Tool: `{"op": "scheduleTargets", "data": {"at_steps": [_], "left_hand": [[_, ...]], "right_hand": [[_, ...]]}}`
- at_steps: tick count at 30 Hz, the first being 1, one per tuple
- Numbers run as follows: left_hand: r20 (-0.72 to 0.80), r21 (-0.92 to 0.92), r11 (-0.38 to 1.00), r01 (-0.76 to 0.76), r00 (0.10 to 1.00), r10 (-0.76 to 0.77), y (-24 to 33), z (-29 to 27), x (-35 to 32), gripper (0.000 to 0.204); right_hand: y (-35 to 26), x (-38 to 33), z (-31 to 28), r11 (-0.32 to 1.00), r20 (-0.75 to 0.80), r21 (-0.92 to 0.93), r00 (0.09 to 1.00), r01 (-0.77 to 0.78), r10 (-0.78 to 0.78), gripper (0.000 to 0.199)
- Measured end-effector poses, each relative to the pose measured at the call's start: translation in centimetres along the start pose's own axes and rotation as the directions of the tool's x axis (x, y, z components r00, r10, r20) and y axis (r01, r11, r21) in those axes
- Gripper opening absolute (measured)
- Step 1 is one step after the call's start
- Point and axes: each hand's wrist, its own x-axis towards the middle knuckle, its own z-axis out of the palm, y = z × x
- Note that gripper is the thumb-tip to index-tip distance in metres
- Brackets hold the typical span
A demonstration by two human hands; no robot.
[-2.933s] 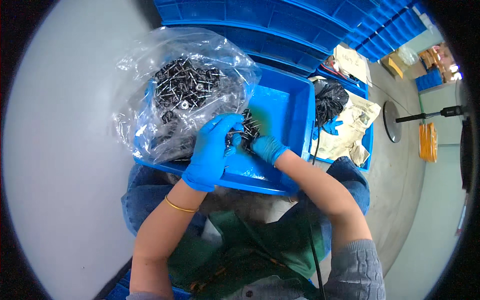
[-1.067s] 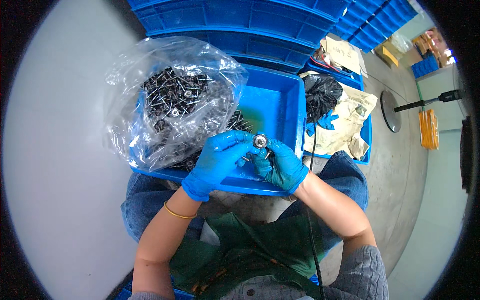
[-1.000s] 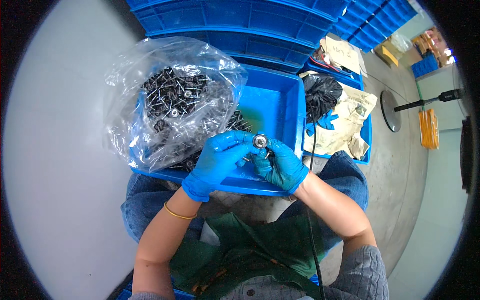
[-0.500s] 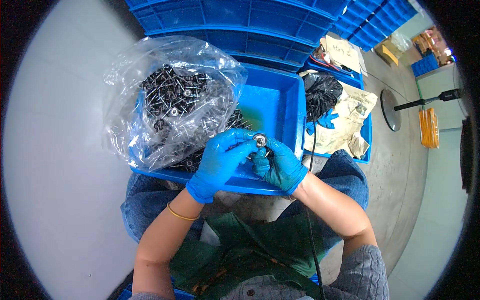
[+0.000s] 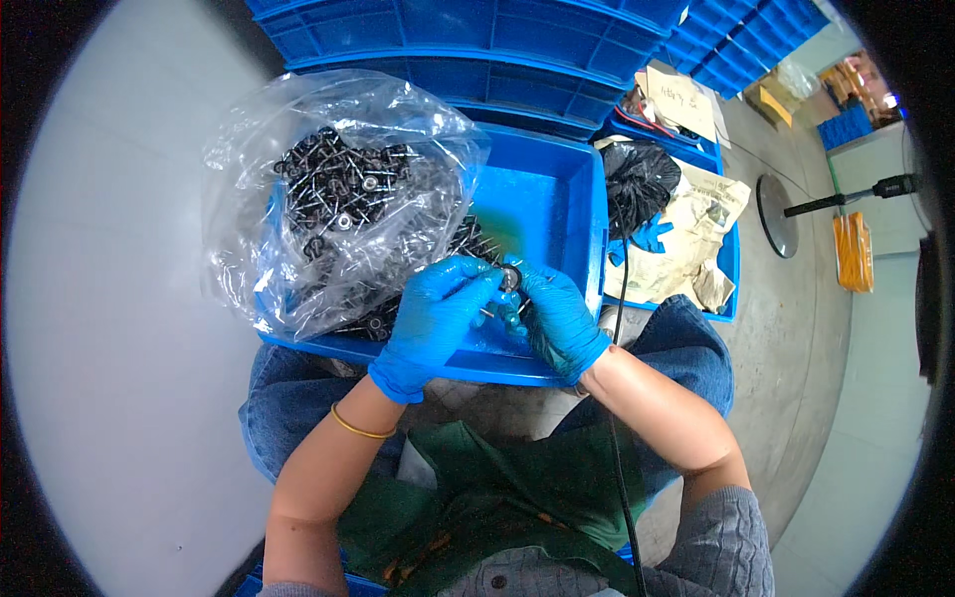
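Two blue-gloved hands meet fingertip to fingertip over the near side of a tray, with a small, round dark part [image 5: 510, 279] between them. The right hand [image 5: 564, 316] has its thumb against the part's right edge and its fingers curled beneath, clamped on it. The left hand [image 5: 428, 313] comes in from the other side, thumb and forefinger close together at the part's left edge; whether they grip it or only steady it cannot be told. The part's round end is turned up, and its long axis is hidden by the gloves. A thin metal tip [image 5: 486, 313] pokes out below, perhaps from another piece. Just beyond the fingers, slightly left, lies a loose heap of similar pinned parts [image 5: 472, 239], nearer the left hand than the right. Farther left, a clear plastic bag [image 5: 234, 214] spreads around a pile of black parts [image 5: 333, 184]. The blue tray [image 5: 545, 189] lies under all of this, with stacked blue crates [image 5: 497, 90] behind and a black plastic bundle [image 5: 637, 184] to the right.
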Motion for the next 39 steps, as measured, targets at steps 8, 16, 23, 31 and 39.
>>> {"op": "scheduleTargets", "data": {"at_steps": [8,16,23,31,39], "left_hand": [[-0.062,0.088,0.988,-0.127,0.989,0.133,0.2,0.3,-0.3,0.008],[-0.117,-0.125,0.991,-0.039,0.993,0.024,-0.2,0.0,-0.3,0.007],[-0.154,-0.187,0.982,0.001,0.988,-0.03,0.0,-0.1,-0.5,0.007],[-0.202,-0.162,0.983,-0.09,0.978,0.057,0.0,0.4,-0.7,0.009],[-0.093,-0.284,0.959,-0.014,0.996,-0.013,0.0,-0.6,-0.6,0.015]], "right_hand": [[-1.5,-0.4,1.3,0.863,0.036,-0.35,0.925,0.366,-0.377,0.015],[-2.0,-0.6,1.5,0.843,0.17,-0.434,0.948,0.317,-0.268,0.026],[-1.8,-0.5,1.2,0.775,0.273,-0.49,0.915,0.399,-0.298,0.039],[-1.9,-0.3,0.4,0.772,0.258,-0.523,0.93,0.362,-0.261,0.035],[-1.7,-0.1,0.4,0.772,0.241,-0.526,0.933,0.357,-0.267,0.033]]}}
